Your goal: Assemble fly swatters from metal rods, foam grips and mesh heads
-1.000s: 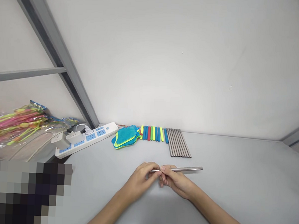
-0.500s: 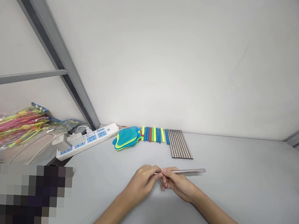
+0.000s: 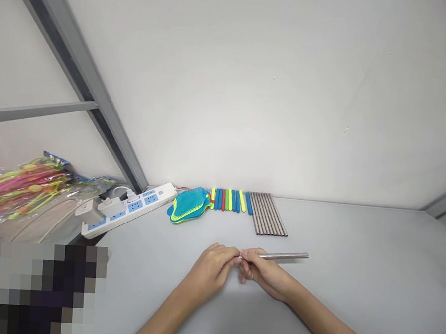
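A slim silver metal tube (image 3: 286, 256) points to the right, held above the grey table. My right hand (image 3: 260, 269) is closed around its left part, thumb on top. My left hand (image 3: 216, 266) meets it there, fingers and thumb pinched together at the tube's left end. My fingers hide that end and whatever small piece may be at it. Behind the hands lies a row of similar metal tubes (image 3: 267, 214), side by side. To their left is a row of blue, yellow, green and red plastic strips (image 3: 229, 200).
Blue and yellow mesh swatter heads (image 3: 191, 205) are stacked left of the strips. A white power strip (image 3: 129, 211) with plugs and cables runs along the left edge. Bagged colourful sticks (image 3: 23, 184) lie beyond it. A wall (image 3: 270, 114) closes off the back.
My hands stay joined on the metal tube. The tube's free right end has shifted very slightly to the right and down.
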`<state>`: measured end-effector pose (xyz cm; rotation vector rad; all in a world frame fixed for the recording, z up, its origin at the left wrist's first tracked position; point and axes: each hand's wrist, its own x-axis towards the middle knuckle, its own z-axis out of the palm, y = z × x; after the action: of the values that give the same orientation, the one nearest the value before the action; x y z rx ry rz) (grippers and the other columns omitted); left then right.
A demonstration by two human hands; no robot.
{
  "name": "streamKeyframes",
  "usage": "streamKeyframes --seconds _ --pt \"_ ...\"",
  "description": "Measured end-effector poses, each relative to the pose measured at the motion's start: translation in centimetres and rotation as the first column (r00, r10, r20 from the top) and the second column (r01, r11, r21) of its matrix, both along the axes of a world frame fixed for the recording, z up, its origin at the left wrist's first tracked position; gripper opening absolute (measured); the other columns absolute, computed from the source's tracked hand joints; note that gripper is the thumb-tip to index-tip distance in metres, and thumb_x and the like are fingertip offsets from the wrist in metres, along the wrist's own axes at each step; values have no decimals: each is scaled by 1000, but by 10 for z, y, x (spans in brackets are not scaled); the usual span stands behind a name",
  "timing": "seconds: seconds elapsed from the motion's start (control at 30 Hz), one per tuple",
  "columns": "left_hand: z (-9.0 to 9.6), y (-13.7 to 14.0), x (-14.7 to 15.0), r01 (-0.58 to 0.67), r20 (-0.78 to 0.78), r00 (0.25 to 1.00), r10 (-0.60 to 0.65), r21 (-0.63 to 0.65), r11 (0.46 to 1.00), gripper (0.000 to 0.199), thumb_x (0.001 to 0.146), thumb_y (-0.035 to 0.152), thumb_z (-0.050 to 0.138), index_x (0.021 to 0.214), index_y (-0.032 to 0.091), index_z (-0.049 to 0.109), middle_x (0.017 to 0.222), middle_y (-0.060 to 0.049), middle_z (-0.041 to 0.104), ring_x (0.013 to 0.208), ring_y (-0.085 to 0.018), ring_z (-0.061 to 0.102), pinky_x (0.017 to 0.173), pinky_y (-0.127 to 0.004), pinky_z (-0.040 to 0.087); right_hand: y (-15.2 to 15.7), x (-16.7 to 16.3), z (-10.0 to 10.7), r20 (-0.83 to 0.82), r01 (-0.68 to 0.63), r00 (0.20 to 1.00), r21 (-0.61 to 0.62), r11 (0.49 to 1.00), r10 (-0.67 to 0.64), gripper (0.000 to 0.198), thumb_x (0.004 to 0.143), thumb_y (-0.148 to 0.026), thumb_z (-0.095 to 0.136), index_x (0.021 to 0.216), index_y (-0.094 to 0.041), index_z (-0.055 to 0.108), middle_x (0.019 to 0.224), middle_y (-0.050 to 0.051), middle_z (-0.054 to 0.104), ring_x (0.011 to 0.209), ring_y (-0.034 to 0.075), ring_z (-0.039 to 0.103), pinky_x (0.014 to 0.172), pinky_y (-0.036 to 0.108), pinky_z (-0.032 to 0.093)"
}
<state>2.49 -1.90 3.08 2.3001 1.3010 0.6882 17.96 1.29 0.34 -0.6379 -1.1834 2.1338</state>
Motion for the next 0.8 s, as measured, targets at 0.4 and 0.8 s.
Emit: streamKeyframes --seconds 0.4,0.8 --pt "5 1 -2 0 -90 996 5 54 999 30 85 19 26 67 18 49 57 1 48 56 -12 41 60 -26 30 -2 -1 4 19 55 998 6 998 -55 35 76 -30 46 46 -17 32 49 -5 26 46 7 23 54 26 33" --pt "5 3 -9 -15 -74 997 19 52 999 30 85 20 25 64 18 46 55 1 45 54 -12 39 59 -27 31 1 0 2 15 80 997 -23 997 -79 34 74 -30 48 46 -17 34 47 -6 25 45 7 21 51 25 31"
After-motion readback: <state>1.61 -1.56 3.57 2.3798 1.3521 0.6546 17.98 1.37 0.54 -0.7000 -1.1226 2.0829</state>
